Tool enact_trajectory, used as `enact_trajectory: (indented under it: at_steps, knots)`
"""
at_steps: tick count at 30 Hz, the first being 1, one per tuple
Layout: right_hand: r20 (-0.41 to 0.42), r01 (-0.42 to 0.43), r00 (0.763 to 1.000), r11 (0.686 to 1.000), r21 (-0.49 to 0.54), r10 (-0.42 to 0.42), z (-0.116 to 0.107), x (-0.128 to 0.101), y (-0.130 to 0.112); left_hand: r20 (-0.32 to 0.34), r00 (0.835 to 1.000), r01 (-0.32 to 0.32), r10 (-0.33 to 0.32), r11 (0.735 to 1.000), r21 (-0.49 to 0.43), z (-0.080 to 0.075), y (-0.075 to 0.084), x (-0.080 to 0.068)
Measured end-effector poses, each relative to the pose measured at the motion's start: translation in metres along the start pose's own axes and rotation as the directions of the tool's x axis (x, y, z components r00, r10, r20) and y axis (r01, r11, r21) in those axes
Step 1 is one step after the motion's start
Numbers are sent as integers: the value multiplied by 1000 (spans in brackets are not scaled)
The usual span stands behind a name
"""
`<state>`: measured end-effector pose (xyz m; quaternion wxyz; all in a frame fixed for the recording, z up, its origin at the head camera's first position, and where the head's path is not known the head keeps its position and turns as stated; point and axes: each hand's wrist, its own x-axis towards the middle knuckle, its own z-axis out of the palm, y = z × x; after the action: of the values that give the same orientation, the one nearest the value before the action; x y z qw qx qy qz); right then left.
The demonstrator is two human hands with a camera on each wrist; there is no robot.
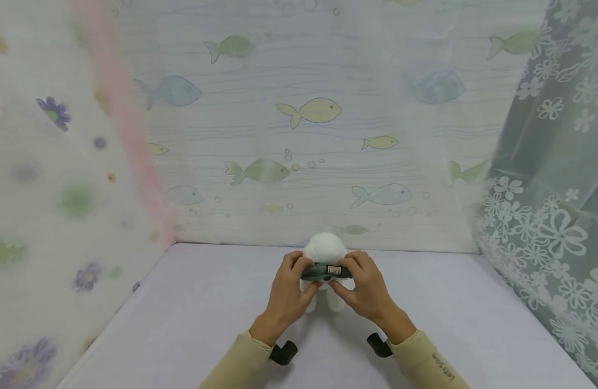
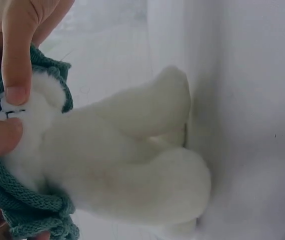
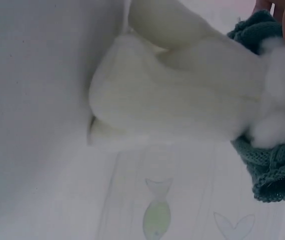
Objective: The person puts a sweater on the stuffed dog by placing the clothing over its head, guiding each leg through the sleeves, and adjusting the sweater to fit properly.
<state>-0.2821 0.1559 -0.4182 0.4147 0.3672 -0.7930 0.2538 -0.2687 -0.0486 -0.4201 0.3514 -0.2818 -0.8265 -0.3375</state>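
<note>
Fish-print curtain behind pale counter (image 1: 192, 324); both hands' fingers (image 2: 15, 60) pinch teal knitted scarf (image 1: 323, 272) around upright fluffy white plush toy (image 1: 324, 249), steadying it there

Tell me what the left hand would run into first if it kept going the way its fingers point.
The left hand already grips the green knit garment on the white plush toy; pushing on, it would probably meet the right hand opposite, though depth is unclear.

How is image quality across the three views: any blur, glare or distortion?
Head view: even, soft light, sharp on both hands, wide-angle bending at the edges, pink band blurred. Left wrist view: plush toy sharp, slightly overexposed. Right wrist view: softer, dimmer, knitted scarf readable.
</note>
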Motion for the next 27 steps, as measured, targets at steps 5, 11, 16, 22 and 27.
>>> enact_trajectory:
  at_steps: [5, 11, 16, 22, 27]
  knots:
    - [34, -1, 999, 1000, 15, 0, 1, 0, -5, -8, 1000, 1, -1, 1000, 12, 1, 2, -1]
    - [41, 30, 999, 999, 39, -32, -2, 0, -5, 29, 1000, 9, -8, 1000, -27, 0, 2, -2]
    - [35, 35, 999, 993, 114, -39, -6, -1, -4, 111, 993, 42, -26, 989, -145, -5, 2, -2]
    - [66, -3, 998, 990, 144, -7, -8, 0, -3, 105, 994, 8, 13, 980, -201, -5, -1, 0]
    - [99, -9, 995, 988, 153, -7, -9, -1, -3, 129, 992, 18, 7, 981, -193, -6, 0, -1]
